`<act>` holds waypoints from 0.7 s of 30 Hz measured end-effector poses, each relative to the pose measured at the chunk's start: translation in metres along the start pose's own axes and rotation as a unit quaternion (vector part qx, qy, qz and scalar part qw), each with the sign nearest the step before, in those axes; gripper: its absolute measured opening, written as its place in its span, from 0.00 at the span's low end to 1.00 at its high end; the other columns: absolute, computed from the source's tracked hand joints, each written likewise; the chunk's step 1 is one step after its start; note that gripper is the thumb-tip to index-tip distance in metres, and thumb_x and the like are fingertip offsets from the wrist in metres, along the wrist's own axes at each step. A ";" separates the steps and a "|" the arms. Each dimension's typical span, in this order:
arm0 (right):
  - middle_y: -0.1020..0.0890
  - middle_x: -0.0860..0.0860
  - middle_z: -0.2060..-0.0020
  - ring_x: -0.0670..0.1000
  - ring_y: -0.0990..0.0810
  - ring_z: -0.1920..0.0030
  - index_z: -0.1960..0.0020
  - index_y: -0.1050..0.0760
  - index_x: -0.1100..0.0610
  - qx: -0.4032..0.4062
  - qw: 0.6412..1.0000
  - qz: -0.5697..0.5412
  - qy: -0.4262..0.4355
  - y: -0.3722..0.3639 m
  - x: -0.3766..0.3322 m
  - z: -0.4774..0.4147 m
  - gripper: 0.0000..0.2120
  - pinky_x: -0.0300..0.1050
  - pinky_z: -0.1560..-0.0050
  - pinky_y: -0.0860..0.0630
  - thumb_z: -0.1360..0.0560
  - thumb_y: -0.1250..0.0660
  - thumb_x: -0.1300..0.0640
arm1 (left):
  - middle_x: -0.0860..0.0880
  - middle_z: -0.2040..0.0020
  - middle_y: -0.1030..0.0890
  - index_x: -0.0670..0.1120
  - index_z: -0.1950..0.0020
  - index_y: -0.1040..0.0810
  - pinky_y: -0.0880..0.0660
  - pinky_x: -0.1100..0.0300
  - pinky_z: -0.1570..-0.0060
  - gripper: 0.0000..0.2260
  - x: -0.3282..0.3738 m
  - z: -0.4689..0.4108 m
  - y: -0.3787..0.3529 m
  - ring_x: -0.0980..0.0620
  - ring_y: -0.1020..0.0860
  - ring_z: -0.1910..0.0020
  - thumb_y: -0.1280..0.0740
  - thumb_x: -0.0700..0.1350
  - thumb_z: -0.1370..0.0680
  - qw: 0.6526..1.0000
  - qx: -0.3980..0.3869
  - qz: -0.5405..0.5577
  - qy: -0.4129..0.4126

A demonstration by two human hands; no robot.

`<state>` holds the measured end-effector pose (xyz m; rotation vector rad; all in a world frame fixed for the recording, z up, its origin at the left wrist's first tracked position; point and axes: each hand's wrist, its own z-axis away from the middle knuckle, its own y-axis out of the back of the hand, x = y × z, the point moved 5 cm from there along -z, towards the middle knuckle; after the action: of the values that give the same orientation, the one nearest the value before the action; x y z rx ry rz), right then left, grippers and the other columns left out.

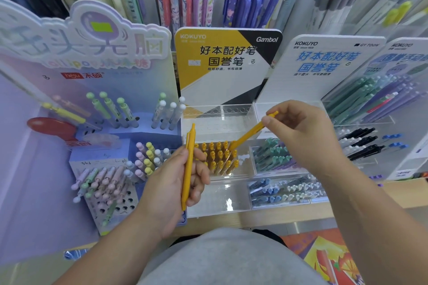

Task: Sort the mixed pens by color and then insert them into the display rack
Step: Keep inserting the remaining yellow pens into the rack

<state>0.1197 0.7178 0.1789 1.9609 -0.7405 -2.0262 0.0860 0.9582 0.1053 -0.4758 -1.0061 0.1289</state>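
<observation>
Below the right hand (pixel 298 132): yellow pen (pixel 249 134), pinched at its clicker end, long axis slanting down and to this hand's left, tip among the racked yellow pens (pixel 220 157) in the clear display rack (pixel 231 203).
Left hand (pixel 176 183): curled round spare yellow pens (pixel 188 164), upright, just left of that block.
Nearer hand: right; a push along the axis likely seats it.
Backboard sign (pixel 227 58): KOKUYO, Gambol.

Rear rack holes (pixel 222 111) free; yel. pens (pixel 220 157) crowd front.
</observation>
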 end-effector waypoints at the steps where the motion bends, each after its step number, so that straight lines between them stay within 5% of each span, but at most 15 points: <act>1: 0.16 0.52 0.64 0.54 0.20 0.65 0.55 0.18 0.54 0.005 1.000 -0.008 0.002 0.004 -0.002 0.002 0.03 0.50 0.64 0.20 0.26 0.26 0.56 | 0.39 0.64 0.25 0.42 0.47 0.26 0.45 0.58 0.74 0.15 -0.001 0.000 0.002 0.49 0.34 0.75 0.48 0.50 0.16 1.000 0.004 0.000 0.001; 6: 0.17 0.56 0.64 0.48 0.21 0.66 0.53 0.18 0.59 0.060 0.997 -0.037 0.037 0.029 -0.011 0.006 0.04 0.35 0.66 0.23 0.26 0.26 0.60 | 0.39 0.64 0.24 0.42 0.48 0.26 0.43 0.59 0.74 0.15 -0.003 -0.001 0.005 0.49 0.34 0.75 0.48 0.49 0.15 1.000 0.018 -0.002 0.006; 13: 0.19 0.39 0.65 0.40 0.21 0.63 0.54 0.18 0.51 -0.006 0.988 0.147 0.049 -0.010 0.017 -0.001 0.05 0.31 0.63 0.27 0.28 0.24 0.53 | 0.39 0.65 0.24 0.41 0.47 0.26 0.44 0.60 0.74 0.13 -0.001 -0.007 -0.002 0.49 0.34 0.76 0.47 0.46 0.15 0.999 0.028 -0.029 0.005; 21: 0.19 0.42 0.64 0.43 0.20 0.61 0.51 0.18 0.52 -0.021 0.981 0.178 0.079 -0.035 0.022 -0.006 0.07 0.47 0.56 0.20 0.27 0.25 0.52 | 0.39 0.65 0.24 0.41 0.48 0.25 0.43 0.59 0.74 0.13 0.000 -0.005 -0.001 0.49 0.34 0.76 0.47 0.46 0.15 0.999 0.033 -0.037 0.002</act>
<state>0.1301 0.7352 0.1431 1.7880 -0.9253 -1.6447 0.0903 0.9560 0.1033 -0.3769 -1.0108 0.0945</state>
